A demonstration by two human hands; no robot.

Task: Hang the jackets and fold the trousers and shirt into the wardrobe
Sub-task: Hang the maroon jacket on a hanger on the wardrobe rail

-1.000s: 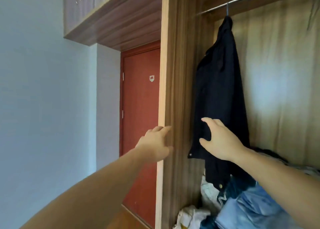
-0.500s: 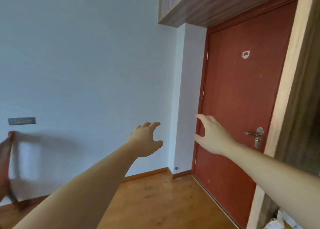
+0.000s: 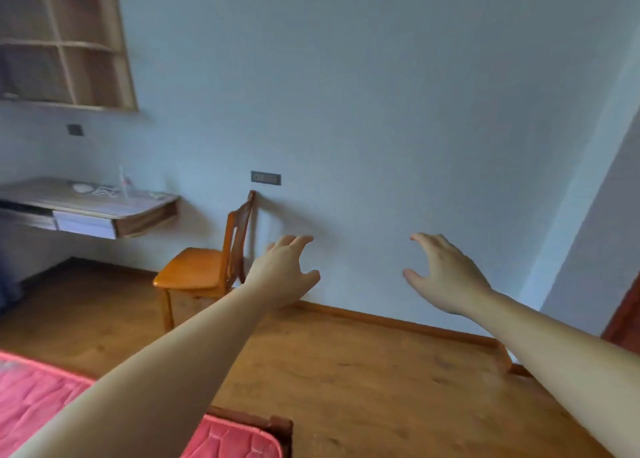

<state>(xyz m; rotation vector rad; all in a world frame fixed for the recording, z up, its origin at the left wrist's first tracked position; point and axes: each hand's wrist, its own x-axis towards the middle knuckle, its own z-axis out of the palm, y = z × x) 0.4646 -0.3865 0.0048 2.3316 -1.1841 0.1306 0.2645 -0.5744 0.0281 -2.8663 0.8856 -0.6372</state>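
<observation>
A warm brown wooden floor [image 3: 346, 371] carries an orange wooden chair [image 3: 204, 267] with its back near the wall. A bed with a pink quilted mattress [image 3: 41, 398] fills the lower left corner. A wall-mounted wooden desk [image 3: 90, 205] bears white cables [image 3: 104, 191] and a small white object [image 3: 81, 188].

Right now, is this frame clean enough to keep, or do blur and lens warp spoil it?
Head view: motion blur softens the shelf and desk; wide-angle warp bends the wall corner at right; soft even light, with a faint chair shadow on the wall; both hands, left and right, read clearly.
</observation>
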